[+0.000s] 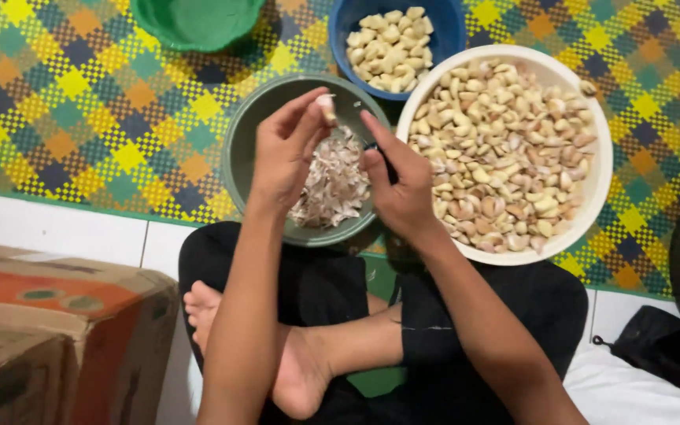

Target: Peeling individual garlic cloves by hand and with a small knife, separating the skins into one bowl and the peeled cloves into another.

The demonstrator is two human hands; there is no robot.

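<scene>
Garlic clove (326, 108) being pinched between thumb and fingertips of left hand (285, 153), over grey-green bowl (238, 157) holding papery skins (332, 185). Right hand (399, 181) curling closed around dark handle, probably a small knife (387, 165), blade not clearly showing, forefinger pointing toward clove. Sitting just beside: white bowl (596, 189) of unpeeled cloves; beyond, blue bowl (450, 31) of peeled cloves. All resting on chequered mat (80, 102).

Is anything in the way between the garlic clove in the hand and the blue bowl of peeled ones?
Nothing visible. The left hand holds the garlic clove above the grey-green bowl, and the blue bowl sits open just beyond.
</scene>
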